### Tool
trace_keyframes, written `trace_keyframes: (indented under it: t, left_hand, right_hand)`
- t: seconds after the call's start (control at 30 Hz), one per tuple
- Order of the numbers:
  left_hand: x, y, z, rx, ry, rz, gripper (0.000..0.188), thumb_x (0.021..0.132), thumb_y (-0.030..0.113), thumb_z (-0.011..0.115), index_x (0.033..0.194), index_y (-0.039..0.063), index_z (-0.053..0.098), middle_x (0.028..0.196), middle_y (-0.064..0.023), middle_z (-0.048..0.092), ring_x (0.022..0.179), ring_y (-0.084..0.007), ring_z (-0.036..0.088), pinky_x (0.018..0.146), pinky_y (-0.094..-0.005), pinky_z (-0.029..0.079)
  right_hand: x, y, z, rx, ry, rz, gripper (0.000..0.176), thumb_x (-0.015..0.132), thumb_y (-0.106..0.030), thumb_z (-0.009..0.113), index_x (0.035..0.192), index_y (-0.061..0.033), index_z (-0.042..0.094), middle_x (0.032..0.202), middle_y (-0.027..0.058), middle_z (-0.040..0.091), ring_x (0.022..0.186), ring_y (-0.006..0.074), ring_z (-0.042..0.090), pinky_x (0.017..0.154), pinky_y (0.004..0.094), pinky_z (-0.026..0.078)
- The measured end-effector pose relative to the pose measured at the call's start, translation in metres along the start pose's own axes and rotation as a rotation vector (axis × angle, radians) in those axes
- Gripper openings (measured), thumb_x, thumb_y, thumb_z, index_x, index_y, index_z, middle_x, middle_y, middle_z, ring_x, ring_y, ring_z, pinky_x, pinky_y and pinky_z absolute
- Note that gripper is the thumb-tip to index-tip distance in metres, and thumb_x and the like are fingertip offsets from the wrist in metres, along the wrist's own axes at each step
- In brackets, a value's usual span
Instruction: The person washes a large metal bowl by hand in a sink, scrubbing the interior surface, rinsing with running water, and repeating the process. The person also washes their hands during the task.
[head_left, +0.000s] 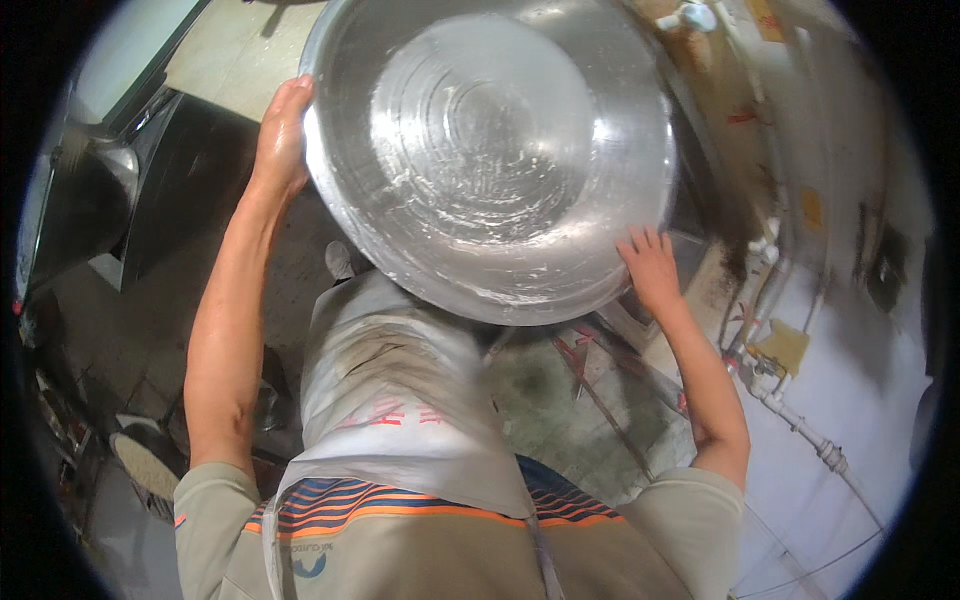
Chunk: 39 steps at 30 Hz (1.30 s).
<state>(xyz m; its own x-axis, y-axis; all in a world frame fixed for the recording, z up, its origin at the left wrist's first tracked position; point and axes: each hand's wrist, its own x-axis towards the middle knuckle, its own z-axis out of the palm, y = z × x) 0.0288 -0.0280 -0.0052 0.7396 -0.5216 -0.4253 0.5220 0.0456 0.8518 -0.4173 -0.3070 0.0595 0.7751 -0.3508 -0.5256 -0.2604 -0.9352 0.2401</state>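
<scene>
A large round metal basin (480, 135) fills the upper middle of the head view, its hollow facing me. Wet streaks or whitish residue in curved lines mark its floor and lower wall. My left hand (283, 139) grips the rim at the left, thumb near the top edge and the other fingers hidden behind it. At the lower right, my right hand (651, 266) lies with its fingers spread over the inside of the rim; its thumb is not clearly visible. The basin's lower edge is just in front of my white apron (397, 352).
Pipes with valves (795, 420) run along the white wall at right. Dark metal equipment (187, 165) stands at left, beside a pale tabletop (232, 56). A round container (146, 457) with pale contents sits low at left. A thin rod or pipe (607, 412) slants above the floor.
</scene>
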Motion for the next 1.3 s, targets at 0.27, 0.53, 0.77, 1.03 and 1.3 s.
trace_keyframes:
  t: [0.27, 0.53, 0.77, 1.03, 1.3]
  left_hand:
    - [-0.004, 0.001, -0.002, 0.023, -0.008, 0.003, 0.037, 0.101, 0.033, 0.048, 0.121, 0.001, 0.051, 0.106, -0.0074, 0.058, 0.096, -0.0157, 0.057, 0.087, -0.0307, 0.048]
    - [0.001, -0.003, -0.001, 0.101, 0.028, 0.032, 0.036, 0.101, 0.034, 0.047, 0.116, 0.001, 0.054, 0.104, -0.0069, 0.058, 0.094, -0.0145, 0.055, 0.084, -0.0306, 0.047]
    - [-0.002, -0.007, 0.002, 0.244, 0.116, 0.097, 0.033, 0.102, 0.034, 0.045, 0.11, 0.004, 0.056, 0.094, -0.0023, 0.057, 0.085, -0.0107, 0.052, 0.081, -0.028, 0.045]
    - [-0.001, -0.008, 0.0, 0.234, 0.126, 0.027, 0.033, 0.101, 0.031, 0.049, 0.117, 0.004, 0.056, 0.107, -0.0034, 0.06, 0.099, -0.0114, 0.053, 0.088, -0.0276, 0.043]
    - [0.016, -0.023, -0.015, -0.032, -0.076, 0.046, 0.026, 0.099, 0.028, 0.051, 0.1, 0.002, 0.054, 0.09, -0.0027, 0.053, 0.084, -0.0119, 0.048, 0.077, -0.0303, 0.043]
  right_hand:
    - [0.048, 0.01, -0.064, 2.02, 0.048, 0.483, 0.051, 0.102, -0.037, 0.043, 0.138, -0.0002, 0.043, 0.143, 0.0212, 0.043, 0.128, 0.0365, 0.046, 0.108, 0.0518, 0.038]
    - [0.148, 0.024, -0.038, 2.474, 0.044, 0.241, 0.06, 0.103, -0.049, 0.033, 0.131, 0.0019, 0.046, 0.137, 0.0223, 0.048, 0.121, 0.0363, 0.052, 0.103, 0.0532, 0.044]
    - [0.303, 0.037, 0.084, 0.593, 0.403, 0.713, 0.033, 0.091, -0.029, 0.058, 0.109, -0.0015, 0.06, 0.114, 0.0216, 0.062, 0.098, 0.0397, 0.063, 0.082, 0.0468, 0.051]
    - [0.459, -0.036, 0.024, 0.779, 0.654, 0.443, 0.026, 0.087, -0.028, 0.064, 0.087, -0.0021, 0.067, 0.081, 0.0135, 0.069, 0.074, 0.035, 0.066, 0.069, 0.043, 0.051]
    - [0.354, -0.041, -0.093, 1.788, 0.158, 0.087, 0.034, 0.086, -0.031, 0.067, 0.107, -0.004, 0.065, 0.088, 0.007, 0.064, 0.073, 0.0187, 0.055, 0.062, 0.0325, 0.044]
